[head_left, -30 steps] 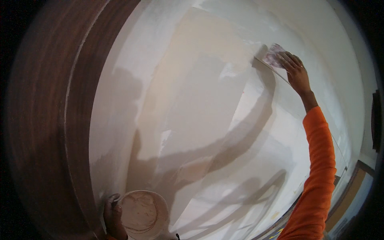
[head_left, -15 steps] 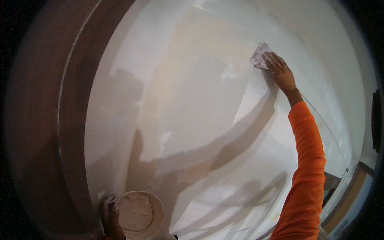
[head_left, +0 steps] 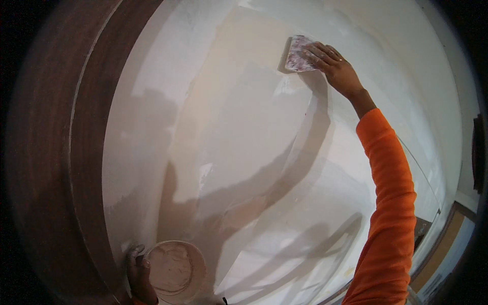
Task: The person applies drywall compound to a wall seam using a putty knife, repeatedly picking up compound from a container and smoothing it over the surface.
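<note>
Near the top of the pale wall (head_left: 244,117), my right hand (head_left: 333,66) grips a flat square spreader. The spreader (head_left: 300,53) is whitish with purple-red smears, and its broad face shows. It lies close against the wall beside a patch of cream and grey filler (head_left: 249,96). Low on the left, my left hand (head_left: 138,272) is curled at the side of a round bucket (head_left: 201,274), the thumb by its rim. Smooth pinkish-beige paste (head_left: 170,267) fills the bucket. The underside of this hand's grip is hidden.
A dark brown wooden frame (head_left: 86,152) with a pale line borders the wall on the left. At the lower right, past my orange sleeve (head_left: 389,188), stands a framed panel (head_left: 442,254) in tan and pale blue. Shadows of my arm cross the wall.
My right hand has moved left and a little up along the wall, turning the spreader so more of its face shows. My left hand and the bucket stay almost in place.
</note>
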`<state>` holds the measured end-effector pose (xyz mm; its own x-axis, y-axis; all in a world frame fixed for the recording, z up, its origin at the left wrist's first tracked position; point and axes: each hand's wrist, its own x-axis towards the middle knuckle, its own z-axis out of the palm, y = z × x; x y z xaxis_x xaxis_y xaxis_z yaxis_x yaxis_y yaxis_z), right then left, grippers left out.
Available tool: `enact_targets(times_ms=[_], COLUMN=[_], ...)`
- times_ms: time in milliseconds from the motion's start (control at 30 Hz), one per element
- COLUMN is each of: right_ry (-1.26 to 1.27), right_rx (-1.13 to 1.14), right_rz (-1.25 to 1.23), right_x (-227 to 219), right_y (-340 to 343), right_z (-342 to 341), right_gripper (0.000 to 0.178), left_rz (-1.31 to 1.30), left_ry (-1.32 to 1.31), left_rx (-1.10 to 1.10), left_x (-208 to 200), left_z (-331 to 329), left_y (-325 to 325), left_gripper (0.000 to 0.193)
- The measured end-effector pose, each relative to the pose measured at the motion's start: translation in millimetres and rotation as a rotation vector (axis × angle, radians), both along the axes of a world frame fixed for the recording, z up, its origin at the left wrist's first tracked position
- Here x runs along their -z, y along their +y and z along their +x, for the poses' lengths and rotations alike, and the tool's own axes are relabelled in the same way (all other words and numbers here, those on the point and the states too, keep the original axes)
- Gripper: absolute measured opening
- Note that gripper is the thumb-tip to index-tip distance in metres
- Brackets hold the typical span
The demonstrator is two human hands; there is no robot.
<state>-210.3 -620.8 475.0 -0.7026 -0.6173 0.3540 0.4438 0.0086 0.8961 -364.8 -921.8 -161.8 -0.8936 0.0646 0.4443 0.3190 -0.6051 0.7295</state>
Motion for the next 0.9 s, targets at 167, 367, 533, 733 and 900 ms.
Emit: enact_targets(times_ms=[167,367,533,733,900], right_ry=[-0.023,0.113,0.277,0.145,-0.268], right_rx=[0.052,0.083,0.027,-0.967,-1.185], right_rz=[0.019,-0.141,-0.054,-1.315,-1.711], right_x=[-37.5,-60.9,-44.4,21.0,-1.9], right_y=[107.8,195.4,166.8,194.3,229.6], right_z=[51.1,136.5,175.2,138.0,121.6], right_gripper=[0.048,0.041,0.038,0.036,0.027], left_rz=[-0.24,-0.036,-0.238,-0.231,-0.182], left_ry=[-0.022,0.055,0.133,-0.105,-0.059], left_rx=[0.009,0.053,0.108,0.104,0.128], left_x=[-74.2,-97.4,-122.8,-111.9,-159.8], left_z=[31.9,49.5,54.5,42.6,36.6], left_y=[102.9,121.5,128.2,144.5,230.2], left_gripper=[0.046,0.051,0.054,0.053,0.05])
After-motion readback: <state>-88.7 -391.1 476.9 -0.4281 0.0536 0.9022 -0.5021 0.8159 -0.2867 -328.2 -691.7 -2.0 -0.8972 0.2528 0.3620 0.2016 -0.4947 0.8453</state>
